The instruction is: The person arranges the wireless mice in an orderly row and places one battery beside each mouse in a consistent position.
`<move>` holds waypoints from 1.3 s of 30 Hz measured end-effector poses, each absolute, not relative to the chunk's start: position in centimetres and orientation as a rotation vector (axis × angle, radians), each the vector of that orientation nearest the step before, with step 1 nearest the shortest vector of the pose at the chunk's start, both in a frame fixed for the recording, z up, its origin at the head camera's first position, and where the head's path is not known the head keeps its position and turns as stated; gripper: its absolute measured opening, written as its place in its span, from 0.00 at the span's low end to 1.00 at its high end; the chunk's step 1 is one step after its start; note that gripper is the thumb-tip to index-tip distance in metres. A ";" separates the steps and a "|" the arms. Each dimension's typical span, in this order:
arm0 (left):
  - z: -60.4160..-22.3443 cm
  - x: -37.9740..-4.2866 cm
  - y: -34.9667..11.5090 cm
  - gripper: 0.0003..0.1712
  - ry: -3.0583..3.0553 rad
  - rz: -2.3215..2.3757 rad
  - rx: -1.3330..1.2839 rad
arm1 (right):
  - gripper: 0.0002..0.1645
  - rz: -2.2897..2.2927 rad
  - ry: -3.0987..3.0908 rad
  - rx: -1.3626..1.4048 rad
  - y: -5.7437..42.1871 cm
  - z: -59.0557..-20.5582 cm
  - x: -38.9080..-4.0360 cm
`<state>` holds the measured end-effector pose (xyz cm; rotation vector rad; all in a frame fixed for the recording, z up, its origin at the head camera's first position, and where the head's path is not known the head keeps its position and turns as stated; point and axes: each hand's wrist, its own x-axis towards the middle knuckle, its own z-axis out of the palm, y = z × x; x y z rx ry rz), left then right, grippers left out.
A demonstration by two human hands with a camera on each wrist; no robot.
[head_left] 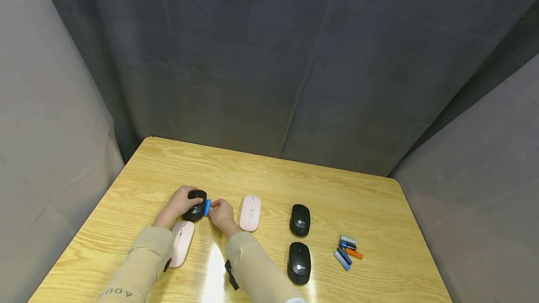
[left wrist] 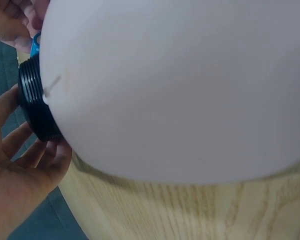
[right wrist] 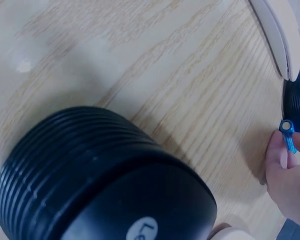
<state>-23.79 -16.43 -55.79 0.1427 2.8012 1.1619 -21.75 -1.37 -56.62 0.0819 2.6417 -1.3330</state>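
My left hand point(head_left: 180, 201) grips a black computer mouse point(head_left: 197, 209) near the left of the table, fingers around its side. In the left wrist view this mouse's ribbed side point(left wrist: 31, 95) shows between the fingers, partly behind a pink mouse. Close by on the right, my right hand point(head_left: 222, 212) pinches a small blue battery point(head_left: 207, 207) by its side. The right wrist view shows that battery's round silver end point(right wrist: 286, 126) beside the black mouse. A pink mouse point(head_left: 183, 243) lies below the left hand, by the left sleeve.
Another pink mouse point(head_left: 250, 213) lies right of the right hand. Two black mice, one farther point(head_left: 300, 220) and one nearer point(head_left: 299, 263), stand past the right forearm. Several loose batteries point(head_left: 346, 252), blue, orange and silver, lie at the right. A dark curtain point(head_left: 269, 69) hangs behind the table.
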 end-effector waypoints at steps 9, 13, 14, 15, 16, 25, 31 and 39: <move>-56.0 -24.1 -16.5 0.28 2.776 1.161 0.140 | 0.19 -1.306 2.415 0.027 -0.9 -54.8 -21.9; -56.1 -24.0 -16.7 0.28 2.781 1.148 0.148 | 0.23 -1.211 2.425 -0.076 -0.6 -53.6 -22.0; -56.1 -23.9 -16.7 0.28 2.782 1.149 0.150 | 0.24 -1.172 2.454 -0.116 -0.5 -53.3 -22.1; -56.2 -24.0 -16.7 0.28 2.783 1.146 0.149 | 0.24 -1.135 2.482 -0.155 -0.4 -53.1 -22.1; -56.2 -24.0 -16.6 0.28 2.787 1.139 0.150 | 0.24 -1.094 2.513 -0.188 -0.3 -52.7 -22.0; -56.0 -23.5 -16.2 0.29 2.816 1.088 0.115 | 0.26 -0.696 2.795 -0.481 2.4 -49.9 -21.2; -55.5 -23.3 -15.4 0.29 2.900 1.059 0.117 | 0.27 -0.586 2.881 -0.644 4.8 -48.4 -20.9; -54.2 -23.1 -12.5 0.29 3.001 1.066 0.316 | 0.27 -0.547 2.999 -0.788 8.7 -47.4 -20.5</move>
